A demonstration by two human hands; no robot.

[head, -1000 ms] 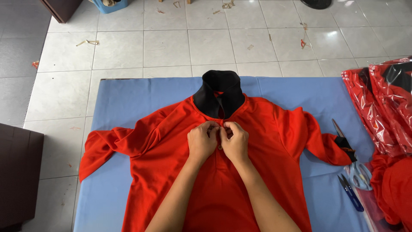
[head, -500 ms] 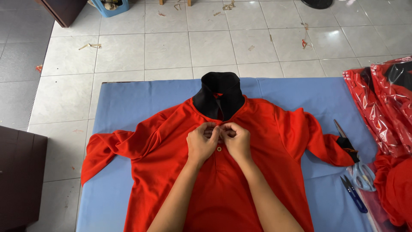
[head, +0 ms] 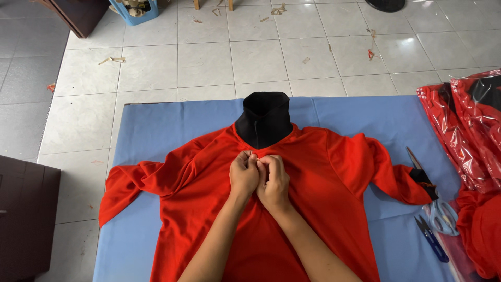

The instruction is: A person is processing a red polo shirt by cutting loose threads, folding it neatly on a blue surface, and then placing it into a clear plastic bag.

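Observation:
A red long-sleeved shirt (head: pixel 323 172) with a black raised collar (head: pixel 263 117) lies face up on a blue cloth-covered table (head: pixel 156 128). My left hand (head: pixel 244 173) and my right hand (head: pixel 273 180) are pressed together at the front placket just below the collar, fingers pinched on the fabric. Whether a button is between the fingers is hidden. Both sleeves spread out to the sides.
Scissors (head: pixel 437 211) and small blue-handled snips (head: pixel 431 238) lie at the table's right edge. Red garments in clear plastic bags (head: pixel 472 130) pile at the right. A dark cabinet (head: pixel 23 219) stands left. Beyond is a tiled floor (head: pixel 209 57) with scraps.
My hands have moved slightly up the placket toward the collar, still pinched together. The view has shifted a little; the shirt lies the same.

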